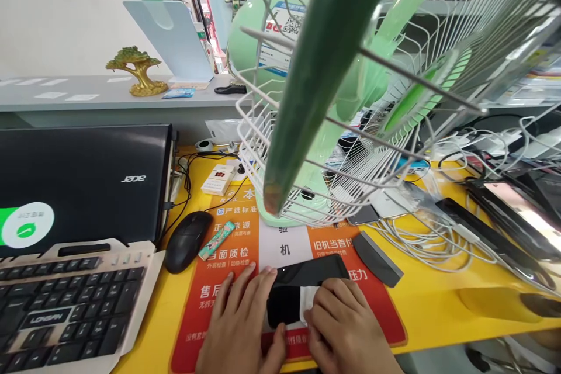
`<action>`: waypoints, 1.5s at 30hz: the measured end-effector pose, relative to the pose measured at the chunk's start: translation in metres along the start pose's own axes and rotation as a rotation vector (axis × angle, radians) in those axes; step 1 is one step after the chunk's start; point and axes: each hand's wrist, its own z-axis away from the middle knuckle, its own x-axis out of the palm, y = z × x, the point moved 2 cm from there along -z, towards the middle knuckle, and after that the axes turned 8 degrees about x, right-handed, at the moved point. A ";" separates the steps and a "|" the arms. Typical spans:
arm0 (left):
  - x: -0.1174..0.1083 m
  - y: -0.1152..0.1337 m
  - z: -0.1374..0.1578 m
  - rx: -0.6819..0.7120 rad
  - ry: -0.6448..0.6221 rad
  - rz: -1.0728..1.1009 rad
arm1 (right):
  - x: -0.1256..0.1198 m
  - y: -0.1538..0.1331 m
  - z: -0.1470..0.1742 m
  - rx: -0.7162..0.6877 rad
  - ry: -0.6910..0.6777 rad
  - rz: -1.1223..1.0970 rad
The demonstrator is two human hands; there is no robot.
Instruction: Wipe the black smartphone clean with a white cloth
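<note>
Two bare hands pressed down on a black smartphone (302, 286) lying flat on an orange printed mat (210, 298) at the near edge of a yellow tabletop (438, 304). Left hand (245, 321) spread flat, fingers open and splayed over the phone's left end, apparently pinning it steady rather than gripping it. Right hand (346, 327) curled loosely, its grip closed lightly on a small white cloth or wipe (307, 301) held against the glass, seemingly for rubbing the screen. Phone face up, long axis running roughly left to right across the mat with a slight tilt, right end a little farther from the body than the left; lower part hidden under hands and cloth. Dark grey wedge-shaped tool (377, 257) just beside the phone to the right, within easy reach of the right hand. Black computer mouse (187, 241) and a slim green packet (217, 239) near the mat's left edge, a cigarette box (218, 179) farther back. Black Acer laptop (83, 181) and a worn keyboard (65, 304) at left. Pale green desk fan (350, 99) with white wire cage looming over the mat from behind, very close to the camera. Tangle of white cables (421, 239) and several dark handsets (504, 216) strewn at right.
</note>
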 end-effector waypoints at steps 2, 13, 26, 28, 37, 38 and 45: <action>0.001 0.000 0.000 0.001 -0.005 0.003 | 0.000 -0.002 -0.002 0.002 -0.006 0.013; 0.000 0.001 0.003 -0.019 -0.020 -0.003 | -0.006 0.008 -0.005 0.050 -0.015 -0.004; 0.000 0.002 0.002 -0.036 -0.015 0.011 | -0.005 0.002 -0.005 -0.019 -0.042 0.054; 0.000 0.002 0.002 -0.031 -0.005 0.005 | -0.005 0.003 -0.006 -0.044 -0.059 0.050; 0.001 0.001 0.003 -0.012 -0.009 0.013 | 0.001 -0.005 -0.006 -0.072 -0.033 0.077; 0.001 0.001 0.003 -0.009 -0.008 0.008 | 0.002 -0.006 -0.005 -0.089 -0.050 0.070; -0.001 0.001 0.002 -0.028 -0.026 0.022 | -0.015 0.021 -0.007 0.122 0.010 -0.011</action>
